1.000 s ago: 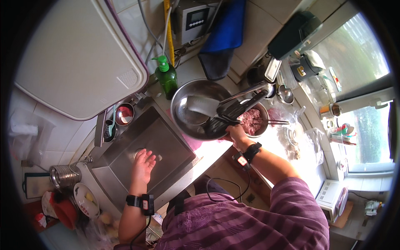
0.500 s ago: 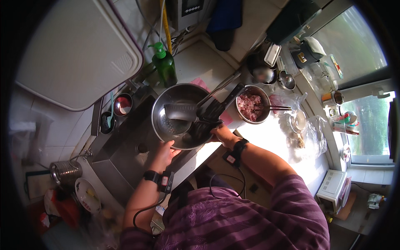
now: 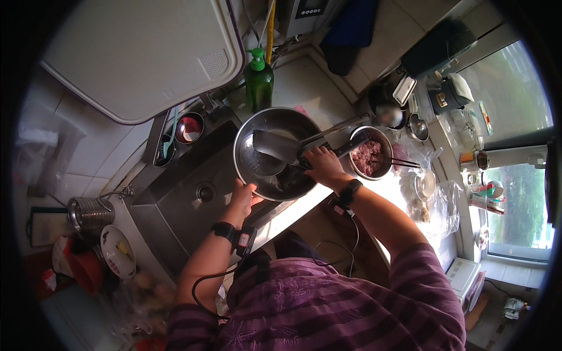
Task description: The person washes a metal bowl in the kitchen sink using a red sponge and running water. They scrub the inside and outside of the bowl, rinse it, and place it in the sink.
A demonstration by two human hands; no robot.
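Note:
My left hand (image 3: 242, 199) grips the near left rim of a round stainless steel basin (image 3: 241, 131), thumb on the rim. The basin sits partly over the sink and the counter edge. Inside lie a perforated skimmer (image 3: 260, 165) and a utensil with a wide metal blade (image 3: 275, 146). My right hand (image 3: 324, 165) is over the basin's right side, fingers curled on a black-handled utensil (image 3: 353, 144); the hand hides where handles and blade meet. To its right stands a metal bowl (image 3: 389, 153) of minced meat (image 3: 367, 158) with chopsticks (image 3: 405, 162) in it.
A steel sink (image 3: 175, 216) lies left of the basin. A green pump bottle (image 3: 259, 82) stands behind it. Two small bowls, one a red-bottomed bowl (image 3: 189, 127), sit at the sink's far left corner. A large pale board (image 3: 146, 52) leans over the upper left. Plastic bags (image 3: 445, 199) lie at right.
My right hand has let go of the basin's right rim and moved onto the black handles over it. My left hand still holds the rim. The whole view has shifted.

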